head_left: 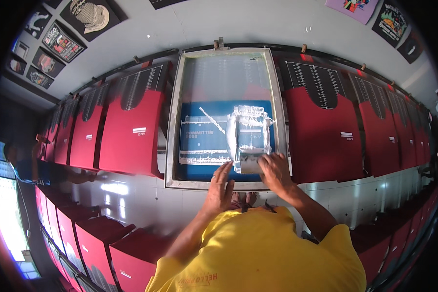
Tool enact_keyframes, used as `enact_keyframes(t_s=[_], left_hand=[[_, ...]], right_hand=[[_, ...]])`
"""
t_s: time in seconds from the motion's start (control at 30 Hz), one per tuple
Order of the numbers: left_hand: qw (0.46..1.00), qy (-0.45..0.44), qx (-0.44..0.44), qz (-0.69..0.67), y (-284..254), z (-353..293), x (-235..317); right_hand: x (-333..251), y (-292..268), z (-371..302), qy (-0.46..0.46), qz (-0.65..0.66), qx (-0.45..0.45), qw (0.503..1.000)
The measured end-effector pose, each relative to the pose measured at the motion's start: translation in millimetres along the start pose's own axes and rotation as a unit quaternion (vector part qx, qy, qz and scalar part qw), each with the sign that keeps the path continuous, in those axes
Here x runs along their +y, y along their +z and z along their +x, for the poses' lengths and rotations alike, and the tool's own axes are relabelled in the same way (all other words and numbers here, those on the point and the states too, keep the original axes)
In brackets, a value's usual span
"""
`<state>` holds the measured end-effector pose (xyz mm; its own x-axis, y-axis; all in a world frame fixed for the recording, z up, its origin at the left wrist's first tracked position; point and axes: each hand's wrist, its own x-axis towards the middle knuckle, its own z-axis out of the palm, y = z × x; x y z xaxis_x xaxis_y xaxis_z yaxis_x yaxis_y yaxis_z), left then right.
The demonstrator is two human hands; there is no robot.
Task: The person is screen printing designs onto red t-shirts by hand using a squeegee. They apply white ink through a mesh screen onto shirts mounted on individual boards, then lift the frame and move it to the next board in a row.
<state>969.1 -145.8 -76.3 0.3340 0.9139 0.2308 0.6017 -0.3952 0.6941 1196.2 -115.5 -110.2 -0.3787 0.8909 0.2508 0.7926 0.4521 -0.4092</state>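
A silver-grey, rectangular metal-framed printing screen (pixel 194 185) lies before the person, its lower half a blue stencil panel (pixel 207 107) streaked with thick white ink (pixel 232 136). The right hand (pixel 274 171) curls its fingers over the right end of a short, grey, block-shaped squeegee (pixel 249 165), which lies at the lower right of the panel, below the ink-edged rectangle. The left hand (pixel 221 189) reaches over the frame's near edge, fingers extended and grasping nothing visible, their tips just beside the squeegee's left end; whether they touch the panel cannot be told. A red fabric garment (pixel 131 119) with a small white print lies on a black board left of the screen, and a matching red garment (pixel 321 151) lies to its right.
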Motion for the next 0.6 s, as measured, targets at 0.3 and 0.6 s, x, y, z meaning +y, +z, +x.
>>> enact_keyframes(t_s=[0.3, 0.6], left_hand=[[0.973, 0.081, -0.137, 0.164, 31, 40, -42], [0.986, 0.119, -0.045, 0.104, 25, 172, -83]], right_hand=[[14, 27, 7, 0.006, -0.050, -0.018, 0.999], [83, 23, 121, -0.005, -0.005, 0.084, 0.996]])
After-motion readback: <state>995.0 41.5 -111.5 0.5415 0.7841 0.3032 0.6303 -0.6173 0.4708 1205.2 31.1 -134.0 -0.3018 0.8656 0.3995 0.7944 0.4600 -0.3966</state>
